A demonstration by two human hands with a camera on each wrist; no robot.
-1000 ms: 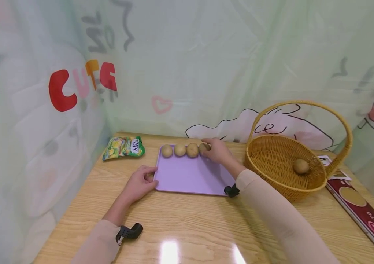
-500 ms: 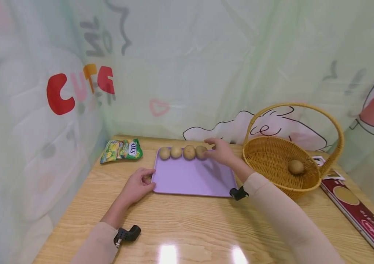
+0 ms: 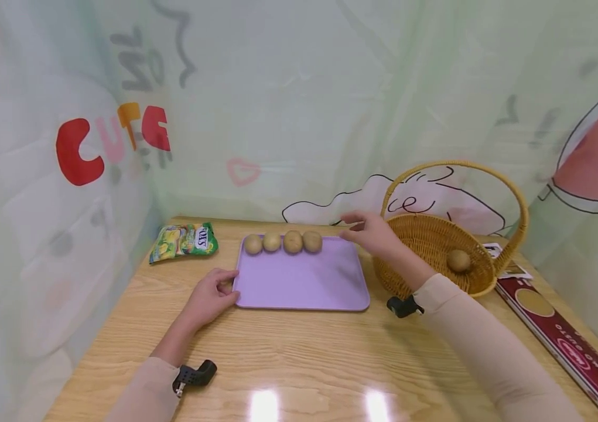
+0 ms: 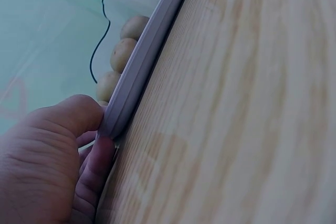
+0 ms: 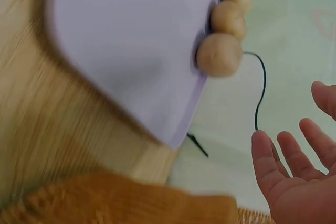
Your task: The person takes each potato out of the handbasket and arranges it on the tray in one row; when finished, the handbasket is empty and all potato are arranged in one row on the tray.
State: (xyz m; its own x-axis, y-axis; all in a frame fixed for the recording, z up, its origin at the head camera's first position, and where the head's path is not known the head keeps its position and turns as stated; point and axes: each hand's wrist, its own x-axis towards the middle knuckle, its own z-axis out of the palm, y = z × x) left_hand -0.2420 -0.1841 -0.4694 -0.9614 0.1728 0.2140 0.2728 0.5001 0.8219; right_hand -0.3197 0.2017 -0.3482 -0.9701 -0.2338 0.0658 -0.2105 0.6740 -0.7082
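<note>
A shallow purple tray [image 3: 301, 281] lies on the wooden table, with several potatoes [image 3: 293, 242] in a row along its far edge. My left hand [image 3: 211, 298] holds the tray's left side, thumb near the front corner; the left wrist view shows the thumb and a finger against the rim. Over the gap between tray and basket, my right hand [image 3: 375, 236] is raised with nothing in it. Its fingers [image 5: 295, 156] are spread and loosely bent in the right wrist view. One more potato [image 3: 458, 261] sits inside the wicker basket [image 3: 425, 234] on the right.
A green and yellow snack bag [image 3: 184, 241] lies at the back left. Beyond the basket, a long dark red box [image 3: 562, 346] runs along the table's right side. A printed curtain hangs behind and to the left of the table.
My right hand has let go of the rightmost potato in the row and moved right toward the basket. The left hand stays at the tray. The head view has turned slightly right.
</note>
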